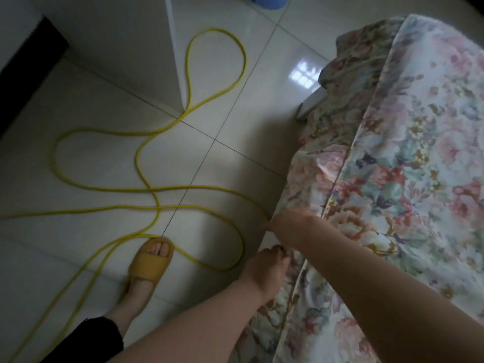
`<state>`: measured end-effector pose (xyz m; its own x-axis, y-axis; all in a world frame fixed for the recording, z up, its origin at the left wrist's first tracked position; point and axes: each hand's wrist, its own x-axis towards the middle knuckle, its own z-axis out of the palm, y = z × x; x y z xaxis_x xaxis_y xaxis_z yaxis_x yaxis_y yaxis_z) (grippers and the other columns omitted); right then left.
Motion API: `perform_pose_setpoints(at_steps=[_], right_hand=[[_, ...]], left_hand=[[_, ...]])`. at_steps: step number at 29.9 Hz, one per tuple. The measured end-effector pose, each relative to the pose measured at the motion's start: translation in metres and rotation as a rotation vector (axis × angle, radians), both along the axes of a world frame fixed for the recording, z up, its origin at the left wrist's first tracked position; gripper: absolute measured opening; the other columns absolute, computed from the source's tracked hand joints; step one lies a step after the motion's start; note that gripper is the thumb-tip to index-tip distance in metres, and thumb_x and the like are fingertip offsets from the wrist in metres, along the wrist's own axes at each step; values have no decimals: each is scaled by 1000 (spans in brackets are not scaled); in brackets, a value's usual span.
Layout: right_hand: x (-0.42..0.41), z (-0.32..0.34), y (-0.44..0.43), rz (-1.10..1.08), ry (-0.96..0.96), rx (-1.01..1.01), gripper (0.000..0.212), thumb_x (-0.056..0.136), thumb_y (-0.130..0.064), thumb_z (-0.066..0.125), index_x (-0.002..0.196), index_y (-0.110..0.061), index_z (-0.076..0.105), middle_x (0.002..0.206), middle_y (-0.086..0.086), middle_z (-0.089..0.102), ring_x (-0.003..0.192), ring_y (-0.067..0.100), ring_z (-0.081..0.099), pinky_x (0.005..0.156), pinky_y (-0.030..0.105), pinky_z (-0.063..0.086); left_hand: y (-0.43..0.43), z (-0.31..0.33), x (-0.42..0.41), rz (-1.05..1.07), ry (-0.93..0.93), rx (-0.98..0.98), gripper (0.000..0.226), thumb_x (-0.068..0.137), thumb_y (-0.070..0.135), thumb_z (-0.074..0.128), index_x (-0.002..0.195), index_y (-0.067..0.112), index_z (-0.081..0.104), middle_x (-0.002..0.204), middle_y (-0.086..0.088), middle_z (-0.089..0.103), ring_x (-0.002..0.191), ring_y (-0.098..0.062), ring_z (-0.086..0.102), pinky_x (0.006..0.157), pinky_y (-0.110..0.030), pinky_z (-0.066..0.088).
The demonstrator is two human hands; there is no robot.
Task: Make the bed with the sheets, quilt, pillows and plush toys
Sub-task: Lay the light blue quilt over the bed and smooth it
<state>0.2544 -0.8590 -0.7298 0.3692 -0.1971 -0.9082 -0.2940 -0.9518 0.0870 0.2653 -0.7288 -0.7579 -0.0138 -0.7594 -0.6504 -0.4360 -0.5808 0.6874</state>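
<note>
A floral sheet (408,158) covers the bed on the right and hangs over its left side. My left hand (264,268) grips the hanging edge of the sheet low at the bed's side, fingers curled into the fabric. My right hand (285,224) reaches across just above it and holds the same hanging edge; its fingers are mostly hidden behind the cloth. At the far end the sheet is bunched around the bed corner (348,61). No quilt, pillows or plush toys are in view.
A long yellow cable (146,189) loops across the white tiled floor left of the bed. My foot in a yellow slipper (149,263) stands on one loop. A white post (175,48) and a blue object (264,2) stand farther off.
</note>
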Motion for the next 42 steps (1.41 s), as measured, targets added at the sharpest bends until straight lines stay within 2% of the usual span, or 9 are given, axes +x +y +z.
perform_pose_setpoints(at_steps=[4,11,15,19,23,27,34,38,42], right_hand=[[3,5,6,51,227,13,37,100,-18,42,136,-18,52,144,7,47,134,27,43,105,40,36],[5,17,9,-351,-378,63,22,97,-26,44,99,-14,63,105,8,61,96,30,64,76,35,47],[17,27,8,-456,-678,173,11,93,-19,52,103,-14,55,100,9,61,86,32,62,72,42,49],[32,37,1,-233,-397,36,43,92,-16,49,134,-24,43,118,5,59,102,29,63,76,34,46],[59,42,2,-266,-447,-121,24,90,-8,48,106,-15,64,110,8,60,104,29,62,84,33,51],[81,56,13,-302,-561,-174,27,41,2,82,58,-9,65,63,11,59,53,29,62,45,25,47],[113,72,18,-336,-620,-131,26,89,-4,50,110,-8,65,112,11,59,105,33,61,80,36,48],[81,49,18,-475,-645,-117,27,90,-6,50,113,-11,63,120,9,49,107,34,57,73,36,42],[54,31,24,-566,-654,-154,48,101,-21,38,147,-25,29,161,1,6,140,37,24,104,47,37]], left_hand=[[-1,-9,1,71,107,186,48,103,39,35,143,12,36,129,-18,57,116,-37,54,87,-37,42],[-13,-2,16,274,224,290,40,104,31,39,134,9,50,133,-14,57,123,-30,53,99,-33,42],[-17,6,43,484,-56,165,33,101,33,44,121,12,61,119,-15,65,113,-34,59,85,-27,40],[-11,40,65,607,-225,-161,35,95,33,45,102,5,65,106,-18,58,97,-39,55,72,-33,29],[-18,56,89,552,-188,-44,38,104,38,31,118,16,59,110,-15,66,102,-37,58,69,-32,28],[-10,57,113,419,-280,-128,33,103,36,34,124,22,55,107,-14,68,100,-36,61,74,-34,38],[7,21,153,173,-472,-320,31,89,15,49,117,9,60,71,-22,67,63,-42,65,53,-39,50],[-17,16,122,145,-562,-67,28,100,27,38,115,10,56,103,-18,66,96,-38,63,76,-40,47],[-38,14,93,60,-670,-76,60,99,30,40,151,14,15,147,-9,31,134,-24,34,108,-34,31]])
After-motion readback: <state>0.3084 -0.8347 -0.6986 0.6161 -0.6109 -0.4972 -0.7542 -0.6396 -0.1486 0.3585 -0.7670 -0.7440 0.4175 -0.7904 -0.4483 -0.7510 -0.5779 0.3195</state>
